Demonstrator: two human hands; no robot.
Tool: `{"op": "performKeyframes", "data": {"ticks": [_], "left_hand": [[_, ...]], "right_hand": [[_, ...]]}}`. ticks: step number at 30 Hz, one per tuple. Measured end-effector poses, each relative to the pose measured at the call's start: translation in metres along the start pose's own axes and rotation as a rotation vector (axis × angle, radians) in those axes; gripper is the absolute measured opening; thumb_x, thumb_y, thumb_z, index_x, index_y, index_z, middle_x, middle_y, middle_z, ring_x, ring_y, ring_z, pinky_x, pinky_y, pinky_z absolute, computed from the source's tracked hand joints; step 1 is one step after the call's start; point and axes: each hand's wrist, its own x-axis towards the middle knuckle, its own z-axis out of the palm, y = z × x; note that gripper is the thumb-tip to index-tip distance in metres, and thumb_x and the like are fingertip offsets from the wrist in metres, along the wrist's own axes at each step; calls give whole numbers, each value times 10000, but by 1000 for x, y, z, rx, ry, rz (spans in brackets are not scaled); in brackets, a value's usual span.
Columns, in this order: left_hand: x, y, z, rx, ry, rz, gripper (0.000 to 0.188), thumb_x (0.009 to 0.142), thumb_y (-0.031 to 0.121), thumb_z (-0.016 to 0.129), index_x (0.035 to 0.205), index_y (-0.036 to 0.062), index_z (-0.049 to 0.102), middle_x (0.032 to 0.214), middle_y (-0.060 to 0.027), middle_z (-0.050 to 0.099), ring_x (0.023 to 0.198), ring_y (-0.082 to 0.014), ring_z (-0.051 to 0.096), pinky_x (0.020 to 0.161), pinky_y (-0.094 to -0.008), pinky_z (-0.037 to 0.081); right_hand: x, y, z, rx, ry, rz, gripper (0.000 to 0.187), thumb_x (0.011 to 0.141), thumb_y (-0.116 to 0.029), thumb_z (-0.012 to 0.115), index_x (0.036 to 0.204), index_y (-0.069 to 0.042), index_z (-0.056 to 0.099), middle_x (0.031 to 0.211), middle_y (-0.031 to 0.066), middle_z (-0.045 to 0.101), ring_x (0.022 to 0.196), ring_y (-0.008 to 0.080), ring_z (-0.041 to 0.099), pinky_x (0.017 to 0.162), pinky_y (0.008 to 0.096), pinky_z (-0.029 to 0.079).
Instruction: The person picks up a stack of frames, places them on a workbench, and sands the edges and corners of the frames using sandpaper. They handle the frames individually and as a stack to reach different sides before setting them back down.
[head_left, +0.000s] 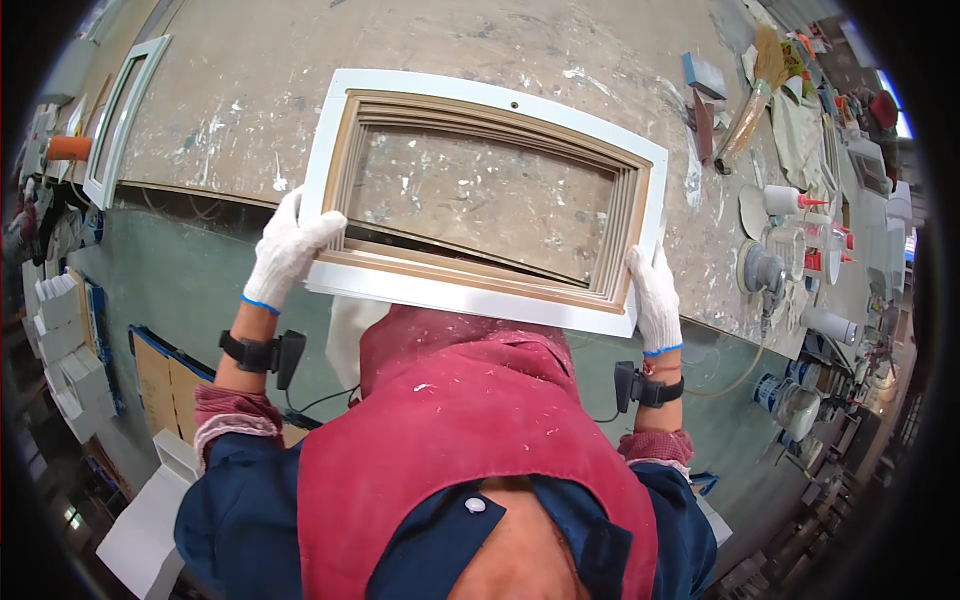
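Note:
A stack of white rectangular frames [430, 87] with brown inner edges lies in front of me, its near rail overhanging the bench edge above my apron. The several layers show as steps inside the opening, and a small dark hole marks the far rail. My left hand [288, 250], in a white glove with a blue cuff, is closed around the near left corner, thumb over the inner edge. At the near right corner, my right hand [655, 298], gloved alike, grips the right side. Its fingers are partly hidden under the frames.
The paint-spattered workbench [240, 110] spreads beyond the frames. At its left end lies a narrow pale frame [122, 120] by an orange cylinder [68, 148]. On the right are a sanding block [704, 76], a straw brush [758, 98], a glue bottle [782, 200] and a corded sander [762, 270].

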Motion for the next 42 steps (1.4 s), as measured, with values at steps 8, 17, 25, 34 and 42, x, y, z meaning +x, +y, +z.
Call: {"op": "performKeyframes", "data": {"ticks": [8, 17, 25, 34, 42], "left_hand": [[-1, 5, 7, -199, -56, -9, 610, 824, 309, 755, 1305, -9, 556, 1049, -60, 629, 918, -126, 573, 821, -286, 483], [-23, 36, -2, -142, 7, 111, 432, 813, 265, 748, 1139, 12, 618, 809, 15, 576, 682, -70, 499, 596, -257, 426], [-5, 65, -13, -246, 241, 623, 558, 766, 87, 736, 1278, -10, 537, 1050, -65, 640, 887, -153, 630, 806, -317, 547], [102, -23, -13, 283, 304, 875, 569, 710, 113, 909, 1191, 35, 615, 1042, -82, 705, 888, -189, 675, 807, -342, 576], [80, 11, -71, -308, 204, 925, 560, 807, 57, 727, 1344, 30, 570, 1279, -101, 631, 1151, -246, 604, 1002, -353, 480]], "right_hand": [[23, -3, -3, -79, -53, 39, 617, 946, -481, 620, 1342, -10, 567, 1138, 110, 690, 1033, 210, 639, 934, 350, 478], [16, -17, -2, 481, -116, 96, 592, 1020, -505, 518, 1385, -40, 550, 1249, 89, 644, 1076, 176, 635, 929, 325, 522], [68, -49, -16, 1065, 14, -215, 714, 1009, -651, 371, 1427, -84, 490, 1315, 63, 615, 1132, 206, 626, 977, 356, 534], [123, 6, 14, 1221, 12, -392, 564, 1029, -453, 508, 1468, -109, 423, 1422, 28, 511, 1307, 199, 484, 1093, 358, 412], [122, -6, 12, 1123, -41, -446, 631, 945, -442, 634, 1438, -91, 458, 1434, 40, 521, 1303, 216, 511, 1062, 368, 459]]}}
